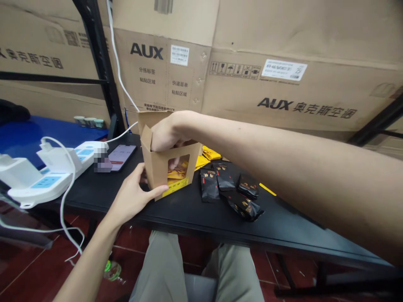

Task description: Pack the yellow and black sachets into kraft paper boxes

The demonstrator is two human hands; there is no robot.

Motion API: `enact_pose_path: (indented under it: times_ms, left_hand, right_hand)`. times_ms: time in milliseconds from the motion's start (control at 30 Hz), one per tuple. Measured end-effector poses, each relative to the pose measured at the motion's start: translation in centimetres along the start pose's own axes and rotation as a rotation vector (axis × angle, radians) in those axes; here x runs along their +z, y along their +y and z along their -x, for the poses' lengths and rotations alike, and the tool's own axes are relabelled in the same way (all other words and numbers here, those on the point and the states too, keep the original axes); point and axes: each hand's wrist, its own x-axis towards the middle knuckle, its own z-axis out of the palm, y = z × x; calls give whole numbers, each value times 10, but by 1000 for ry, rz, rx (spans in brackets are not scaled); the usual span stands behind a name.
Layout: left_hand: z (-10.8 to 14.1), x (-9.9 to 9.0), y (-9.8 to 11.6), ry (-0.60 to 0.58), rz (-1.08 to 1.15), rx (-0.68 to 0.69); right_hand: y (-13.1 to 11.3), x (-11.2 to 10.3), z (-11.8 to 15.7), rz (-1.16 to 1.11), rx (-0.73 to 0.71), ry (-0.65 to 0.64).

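Around the windowed carton (160,170): black packets (226,179), yellow packets (211,153), phone (122,157), power strip (47,183).

Your black desk (182,212) carries a white power strip (47,184) at its left edge and a phone (122,157) beside it. Toward the front edge you have a brown box (160,170) and black packets (225,177), with yellow packets (211,153) farther back.
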Motion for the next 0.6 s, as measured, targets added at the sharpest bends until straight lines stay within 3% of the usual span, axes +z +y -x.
enact_pose_path:
  times_ms: [100,300,600]
  left_hand:
    - [0,0,0,-5,-2,-7]
    - [1,0,3,-7,0,-14]
    - [2,-1,7,1,-12,-33]
  right_hand:
    - [8,-5,-5,4,121,-68]
    - [9,-10,-5,-95,57,51]
    - [20,-4,-14,81,220,-283]
